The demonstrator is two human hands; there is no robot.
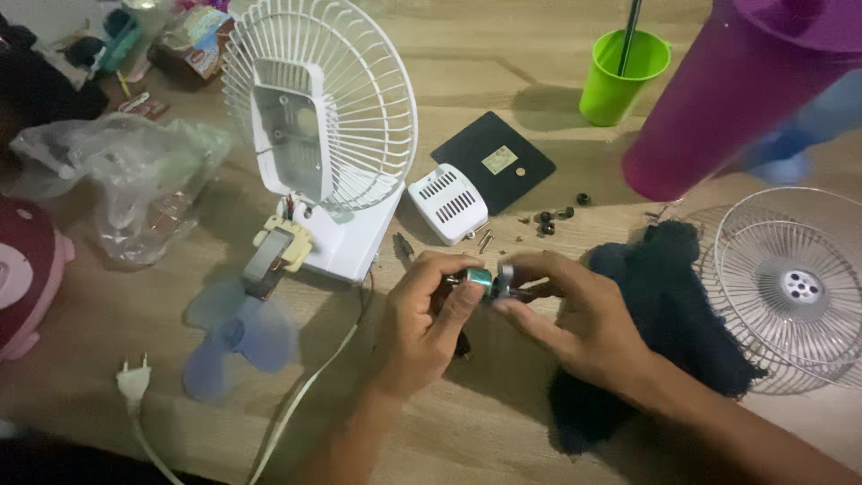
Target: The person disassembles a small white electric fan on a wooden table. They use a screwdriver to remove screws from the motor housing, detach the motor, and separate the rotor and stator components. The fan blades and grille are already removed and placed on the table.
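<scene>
A: What sits between the two hands?

B: A small metal cylinder (479, 279), shiny with a greenish glint, held low over the wooden surface (503, 54), just ahead of the person. The left hand (422, 319) has its grip closed on the cylinder's near end with thumb and fingertips; the right hand (561, 314) pinches a small silvery part (505, 280) touching the cylinder's other end — that grip is narrow and closed too.

A: And straight around them?

B: Under the right wrist lies a dark blue cloth (669, 314). Just beyond the hands — a scatter of small black screws and caps (549, 218), and a white vented cover (447, 203) touching a black square plate (492, 160).

A: The fan itself?

B: To the left, a white fan body (346, 238) stands upright with its rear grille (346, 81); the bare motor (274, 256) hangs out in front on wires. A pale blue blade (235, 332) lies flat beside it, and a white cord (310, 386) runs to a plug (133, 382) near the bottom edge.

A: Farther out?

B: The front grille (790, 287) lies flat at the right, a purple container (718, 99) looms above it, a green cup (620, 76) stands behind, and a crumpled clear plastic bag (126, 180) sits at the far left.
</scene>
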